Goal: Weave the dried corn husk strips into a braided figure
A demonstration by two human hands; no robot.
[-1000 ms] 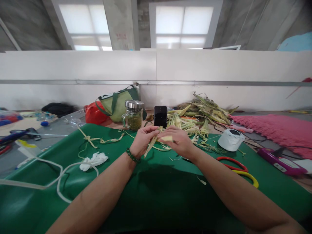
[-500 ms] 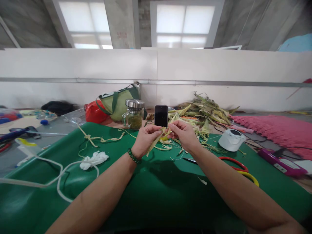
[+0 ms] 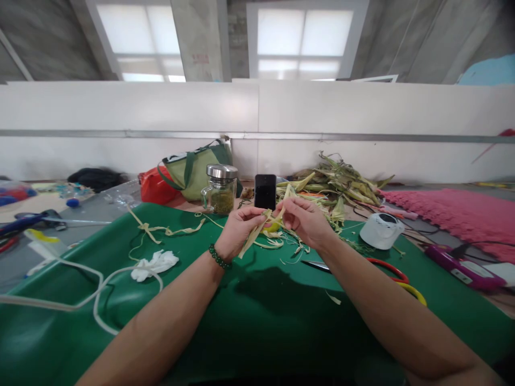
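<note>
Both my hands are raised over the green mat (image 3: 241,321), close together. My left hand (image 3: 238,231), with a dark bead bracelet on the wrist, pinches a pale corn-husk strip (image 3: 252,237) that slants down to the left. My right hand (image 3: 306,221) pinches the upper end of the same husk strips beside the left fingertips. Loose husk scraps (image 3: 277,242) lie on the mat just under the hands.
A pile of corn husks (image 3: 341,187) lies at the back right, behind a black phone (image 3: 265,191) standing upright and a glass jar (image 3: 220,190). Red-and-yellow scissors (image 3: 386,271), a white round device (image 3: 381,230), a white tissue (image 3: 155,264), a white cord (image 3: 72,305) and a green bag (image 3: 193,166) surround the mat.
My right hand has lifted from lying over the husk piece to pinching the strips higher up. The left hand has stayed almost in place.
</note>
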